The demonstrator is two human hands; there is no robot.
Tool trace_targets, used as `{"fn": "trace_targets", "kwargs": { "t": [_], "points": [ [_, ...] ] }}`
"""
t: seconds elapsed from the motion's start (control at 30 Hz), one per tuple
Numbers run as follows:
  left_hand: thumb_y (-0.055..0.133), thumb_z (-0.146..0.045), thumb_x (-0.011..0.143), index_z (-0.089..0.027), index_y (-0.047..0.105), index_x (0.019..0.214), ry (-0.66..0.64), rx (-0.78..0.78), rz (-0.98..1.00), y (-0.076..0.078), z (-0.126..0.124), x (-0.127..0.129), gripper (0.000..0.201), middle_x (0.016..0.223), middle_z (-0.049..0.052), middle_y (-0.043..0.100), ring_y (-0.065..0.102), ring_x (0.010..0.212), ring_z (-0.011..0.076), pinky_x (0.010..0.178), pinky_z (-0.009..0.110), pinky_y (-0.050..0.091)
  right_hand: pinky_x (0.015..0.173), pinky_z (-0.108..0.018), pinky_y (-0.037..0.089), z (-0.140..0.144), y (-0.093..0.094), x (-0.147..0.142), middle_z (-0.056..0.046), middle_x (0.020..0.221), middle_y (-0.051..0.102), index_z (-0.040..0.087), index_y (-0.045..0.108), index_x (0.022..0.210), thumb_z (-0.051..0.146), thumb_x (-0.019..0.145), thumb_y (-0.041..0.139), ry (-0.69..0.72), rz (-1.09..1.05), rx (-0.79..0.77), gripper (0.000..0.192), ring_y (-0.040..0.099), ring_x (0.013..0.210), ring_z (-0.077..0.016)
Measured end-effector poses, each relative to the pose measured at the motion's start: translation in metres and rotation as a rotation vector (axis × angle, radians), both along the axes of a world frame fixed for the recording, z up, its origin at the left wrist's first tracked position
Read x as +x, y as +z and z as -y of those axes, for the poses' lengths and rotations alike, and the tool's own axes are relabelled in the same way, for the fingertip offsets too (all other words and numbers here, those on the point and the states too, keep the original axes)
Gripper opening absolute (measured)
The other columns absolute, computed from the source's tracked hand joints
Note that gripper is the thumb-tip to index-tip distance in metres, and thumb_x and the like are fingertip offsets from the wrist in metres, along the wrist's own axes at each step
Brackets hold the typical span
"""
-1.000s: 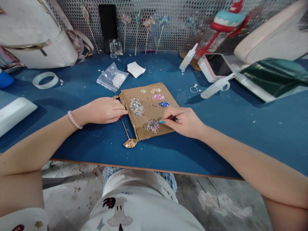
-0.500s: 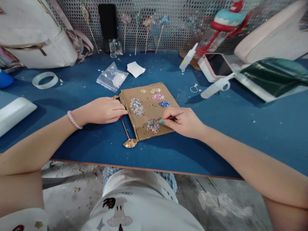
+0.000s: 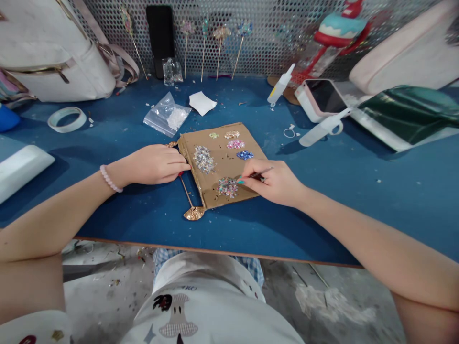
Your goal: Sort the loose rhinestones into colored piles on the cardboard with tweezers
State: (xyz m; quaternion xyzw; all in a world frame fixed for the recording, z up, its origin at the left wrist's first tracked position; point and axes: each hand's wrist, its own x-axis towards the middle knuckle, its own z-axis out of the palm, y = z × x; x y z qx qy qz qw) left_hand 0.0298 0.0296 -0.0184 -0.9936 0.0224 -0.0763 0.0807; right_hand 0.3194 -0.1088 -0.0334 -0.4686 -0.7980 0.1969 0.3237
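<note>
A square of brown cardboard (image 3: pixel 222 138) lies on the blue table, bearing small heaps of shiny flakes: a silvery heap (image 3: pixel 204 160), a multicoloured heap (image 3: pixel 228 187), a blue heap (image 3: pixel 245 155), a pink heap (image 3: pixel 235 144) and others. My right hand (image 3: pixel 274 184) pinches a slim dark pen-like tool (image 3: pixel 258 175), its tip at the multicoloured heap. My left hand (image 3: pixel 158 164) is closed at the cardboard's left edge, over a gold stick with a fan-shaped end (image 3: pixel 194 213). What its fingers grip, if anything, is hidden.
Behind the cardboard lie a zip bag (image 3: pixel 167 115) and a white scrap (image 3: pixel 202 103). A tape roll (image 3: pixel 67 119) is at the left; white nozzle bottles (image 3: pixel 322 130) and a phone-like device (image 3: pixel 322 98) at the right. Decorated sticks (image 3: pixel 220 52) lean against the perforated metal panel.
</note>
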Motion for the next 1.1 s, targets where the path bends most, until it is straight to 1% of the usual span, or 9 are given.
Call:
{"fn": "trace_targets", "kwargs": {
  "t": [0.23,0.43,0.57,0.67,0.87,1.1],
  "points": [
    [0.039,-0.026,0.101,-0.018,0.069,0.114,-0.001,0.007,0.003,0.0004,0.0004,0.0003,0.034,0.105,0.010,0.074,0.068,0.096,0.0181,0.078,0.028,0.052,0.053,-0.027,0.034,0.0004,0.0004,-0.0001,0.000,0.061,0.059,0.022,0.052,0.067,0.037,0.091,0.054,-0.001,0.003,-0.007,0.029,0.050,0.055,-0.0118],
    [0.038,-0.025,0.101,-0.016,0.069,0.114,-0.029,0.030,0.021,-0.0002,-0.0002,0.0003,0.035,0.105,0.011,0.074,0.068,0.094,0.0191,0.077,0.030,0.052,0.052,-0.026,0.035,-0.0001,-0.0003,-0.0005,0.001,0.060,0.059,0.022,0.051,0.066,0.032,0.091,0.054,0.005,-0.001,0.045,0.027,0.051,0.054,-0.0113],
    [0.040,-0.025,0.100,-0.017,0.069,0.115,-0.004,0.023,-0.005,0.0002,0.0002,0.0001,0.034,0.106,0.011,0.074,0.068,0.096,0.0185,0.081,0.030,0.053,0.052,-0.026,0.035,-0.0006,-0.0008,-0.0009,0.001,0.060,0.059,0.022,0.051,0.066,0.031,0.091,0.054,0.009,-0.005,0.073,0.027,0.051,0.053,-0.0112],
    [0.040,-0.025,0.100,-0.018,0.069,0.115,0.002,0.016,-0.009,0.0007,0.0005,0.0000,0.033,0.106,0.010,0.074,0.068,0.097,0.0182,0.081,0.029,0.053,0.051,-0.026,0.035,-0.0005,-0.0001,-0.0016,0.001,0.060,0.059,0.022,0.051,0.066,0.032,0.091,0.054,0.008,-0.003,0.075,0.028,0.051,0.053,-0.0113],
    [0.036,-0.025,0.102,-0.015,0.069,0.114,-0.033,0.054,0.017,0.0001,0.0004,0.0003,0.036,0.106,0.012,0.074,0.068,0.096,0.0188,0.081,0.030,0.052,0.051,-0.026,0.035,-0.0001,-0.0003,-0.0018,0.000,0.060,0.060,0.022,0.051,0.066,0.032,0.091,0.053,-0.004,0.001,0.070,0.028,0.052,0.053,-0.0115],
    [0.038,-0.026,0.101,-0.017,0.069,0.115,-0.020,0.045,0.005,-0.0002,-0.0003,-0.0002,0.035,0.105,0.010,0.074,0.068,0.096,0.0184,0.079,0.029,0.052,0.050,-0.026,0.035,-0.0005,0.0004,0.0012,0.000,0.059,0.059,0.022,0.052,0.065,0.035,0.091,0.055,-0.037,0.006,0.070,0.029,0.051,0.051,-0.0112]
  ]
}}
